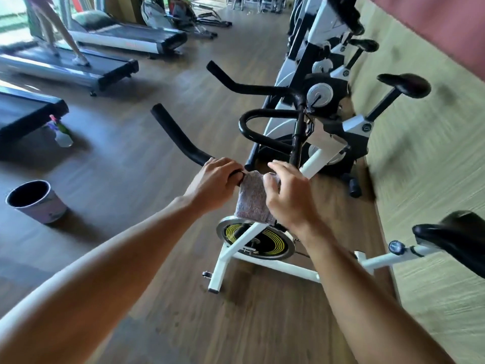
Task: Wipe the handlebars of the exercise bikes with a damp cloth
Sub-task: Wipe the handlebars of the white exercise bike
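The nearest white exercise bike has a black handlebar that runs up to the left. My left hand grips that bar near its base. A grey speckled cloth hangs over the bar just right of that hand. My right hand pinches the cloth's upper right edge between thumb and fingers. Behind stands a second bike with its own black handlebars.
A dark bucket stands on the wooden floor at the left, and a spray bottle sits by a treadmill. A person walks on a far treadmill. More bikes line the right side beside a green mat.
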`<state>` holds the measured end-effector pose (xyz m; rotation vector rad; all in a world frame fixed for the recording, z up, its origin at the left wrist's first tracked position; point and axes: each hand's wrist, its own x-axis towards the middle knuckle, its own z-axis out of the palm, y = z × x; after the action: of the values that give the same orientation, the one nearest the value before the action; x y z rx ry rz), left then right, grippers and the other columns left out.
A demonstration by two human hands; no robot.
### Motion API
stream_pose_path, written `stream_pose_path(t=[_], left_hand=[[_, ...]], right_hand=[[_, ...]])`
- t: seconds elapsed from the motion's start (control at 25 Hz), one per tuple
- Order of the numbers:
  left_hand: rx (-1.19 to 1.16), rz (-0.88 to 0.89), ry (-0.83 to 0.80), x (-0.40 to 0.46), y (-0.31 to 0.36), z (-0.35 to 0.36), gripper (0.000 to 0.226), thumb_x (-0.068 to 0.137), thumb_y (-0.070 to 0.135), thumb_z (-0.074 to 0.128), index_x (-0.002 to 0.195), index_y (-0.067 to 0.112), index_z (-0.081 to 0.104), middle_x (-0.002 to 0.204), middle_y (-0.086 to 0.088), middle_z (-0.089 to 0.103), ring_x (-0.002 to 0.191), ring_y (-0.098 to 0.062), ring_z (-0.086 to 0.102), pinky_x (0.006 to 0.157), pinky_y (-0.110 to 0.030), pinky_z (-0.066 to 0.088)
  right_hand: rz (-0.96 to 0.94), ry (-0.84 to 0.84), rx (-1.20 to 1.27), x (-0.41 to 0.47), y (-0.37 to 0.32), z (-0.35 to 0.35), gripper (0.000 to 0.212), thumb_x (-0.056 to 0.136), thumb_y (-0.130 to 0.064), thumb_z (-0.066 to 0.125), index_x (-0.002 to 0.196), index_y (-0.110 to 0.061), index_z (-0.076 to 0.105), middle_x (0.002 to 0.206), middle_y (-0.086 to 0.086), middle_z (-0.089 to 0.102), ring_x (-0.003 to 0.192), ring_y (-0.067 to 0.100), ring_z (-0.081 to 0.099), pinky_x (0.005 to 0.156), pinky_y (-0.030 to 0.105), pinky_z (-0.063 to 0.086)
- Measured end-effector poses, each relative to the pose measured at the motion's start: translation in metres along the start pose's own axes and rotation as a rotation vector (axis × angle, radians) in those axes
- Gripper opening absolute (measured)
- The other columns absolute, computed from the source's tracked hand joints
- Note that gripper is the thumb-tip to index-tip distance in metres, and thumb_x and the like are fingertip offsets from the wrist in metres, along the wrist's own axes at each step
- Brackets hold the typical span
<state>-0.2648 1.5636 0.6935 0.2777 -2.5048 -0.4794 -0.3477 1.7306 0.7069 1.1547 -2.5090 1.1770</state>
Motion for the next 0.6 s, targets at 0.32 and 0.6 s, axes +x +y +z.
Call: stream_pose_path(t=[0.32, 0.6], left_hand=[[-0.191, 0.133, -0.049, -0.003, -0.034, 0.0, 0.025, 0.091, 0.025, 0.067, 0.113, 0.017, 0.072, 0.114, 0.002, 0.071, 0.109, -0.011, 0.061, 0.098, -0.028, 0.044], [-0.2, 0.1, -0.091, -0.001, -0.031, -0.003, 0.033, 0.085, 0.027, 0.074, 0.116, 0.017, 0.071, 0.116, -0.003, 0.07, 0.109, -0.019, 0.063, 0.098, -0.039, 0.046]], right_hand=[[0.104, 0.159, -0.478, -0.007, -0.02, 0.059, 0.036, 0.1, -0.039, 0.033, 0.089, -0.021, 0.063, 0.101, -0.003, 0.067, 0.111, 0.023, 0.056, 0.109, 0.051, 0.032], [-0.195, -0.125, -0.465, 0.018, 0.042, 0.007, 0.048, 0.102, -0.036, 0.023, 0.099, -0.014, 0.065, 0.109, 0.004, 0.066, 0.117, 0.024, 0.055, 0.104, 0.045, 0.038]])
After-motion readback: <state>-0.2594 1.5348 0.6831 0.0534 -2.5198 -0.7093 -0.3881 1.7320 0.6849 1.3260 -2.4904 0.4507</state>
